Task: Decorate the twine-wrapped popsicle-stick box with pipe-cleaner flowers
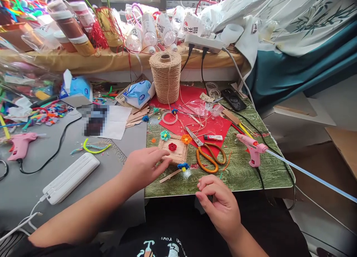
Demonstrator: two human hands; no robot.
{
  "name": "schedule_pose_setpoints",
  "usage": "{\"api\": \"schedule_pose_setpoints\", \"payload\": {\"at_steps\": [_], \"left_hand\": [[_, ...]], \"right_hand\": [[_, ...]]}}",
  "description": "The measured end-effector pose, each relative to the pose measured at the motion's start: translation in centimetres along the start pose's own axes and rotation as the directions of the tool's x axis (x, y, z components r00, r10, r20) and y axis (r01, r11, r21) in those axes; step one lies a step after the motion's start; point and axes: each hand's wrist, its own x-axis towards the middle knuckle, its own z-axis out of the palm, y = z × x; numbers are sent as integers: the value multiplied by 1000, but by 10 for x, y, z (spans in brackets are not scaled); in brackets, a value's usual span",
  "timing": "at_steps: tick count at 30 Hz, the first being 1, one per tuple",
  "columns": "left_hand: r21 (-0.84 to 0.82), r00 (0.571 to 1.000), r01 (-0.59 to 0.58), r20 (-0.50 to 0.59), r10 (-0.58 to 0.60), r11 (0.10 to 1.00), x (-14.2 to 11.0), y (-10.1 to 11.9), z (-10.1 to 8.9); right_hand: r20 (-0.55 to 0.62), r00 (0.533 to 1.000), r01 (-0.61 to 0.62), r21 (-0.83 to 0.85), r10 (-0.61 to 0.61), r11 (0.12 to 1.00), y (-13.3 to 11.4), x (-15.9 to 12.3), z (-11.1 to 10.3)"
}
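A small square craft-stick box (180,151) wrapped with twine lies on the green wood-patterned mat. A red rose (172,147) sits at its middle, with a teal flower (165,135), an orange flower (186,138) and a blue flower (183,167) at its corners. My left hand (146,164) grips the box's left side, thumb and fingers against it. Over the mat's front edge, my right hand (220,203) is held with curled fingers, thumb close to the index finger; nothing shows between them. Orange-handled scissors (208,153) and a loose craft stick (170,176) lie near the box.
A pink glue gun (253,150) with a long glue stick stands at right; another glue gun (22,145) is at far left. Behind are a twine spool (165,78), red paper (220,127) and a phone (233,99). A white power strip (71,178) lies left, cables trailing.
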Motion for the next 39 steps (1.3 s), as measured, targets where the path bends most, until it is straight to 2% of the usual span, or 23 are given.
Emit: {"api": "schedule_pose_setpoints", "payload": {"at_steps": [2,5,7,9,13,16,18,20,22,24,25,26,27,29,30,32,35,37,39], "left_hand": [[19,991,92,94,-93,996,10,6,1],[71,951,218,208,-228,973,21,11,3],[67,929,253,260,-261,965,25,12,3],[-10,929,254,281,-241,967,25,13,0],[-296,955,195,274,-112,935,20,14,-13],[-529,950,84,299,93,844,14,16,-27],[-682,890,21,345,297,731,10,21,-31],[-758,793,4,399,460,652,6,29,-28],[-757,722,-14,445,530,653,1,37,-14],[-748,707,-51,440,553,661,-7,45,7],[-750,717,-58,428,550,659,-12,48,19],[-751,750,-72,393,531,657,-16,51,29],[-744,805,-96,332,491,661,-19,54,38],[-710,886,-199,164,433,675,-23,57,50],[-668,907,-270,66,416,694,-23,58,52],[-544,898,-406,-90,430,734,-21,58,51],[-411,879,-472,-154,451,780,-17,53,41],[-394,883,-467,-163,440,791,-17,46,34],[-375,867,-497,-187,461,782,-17,34,25]], "right_hand": [[-3,1000,-26,-5,26,1000,1,-2,0],[27,998,-49,4,49,999,4,-7,-2],[67,996,-65,34,62,997,7,-9,-3],[113,992,-74,94,63,993,9,-12,-3],[192,978,-119,212,78,970,14,-15,-2],[198,974,-163,249,114,955,15,-16,1],[174,974,-193,286,147,939,13,-14,3],[154,971,-225,347,182,910,9,-13,6],[157,967,-248,424,199,871,2,-11,7],[180,967,-249,487,183,837,-7,-11,8],[196,968,-236,506,155,830,-11,-12,8],[209,971,-212,510,119,834,-15,-13,9],[211,973,-185,497,89,848,-18,-14,10],[173,982,-147,432,78,890,-21,-16,15],[144,984,-155,395,106,906,-21,-17,19],[89,976,-217,361,198,907,-19,-17,26],[108,957,-290,353,269,889,-16,-14,30],[200,952,-285,293,233,913,-14,-11,24],[261,953,-221,245,155,944,-9,-9,14]]}}
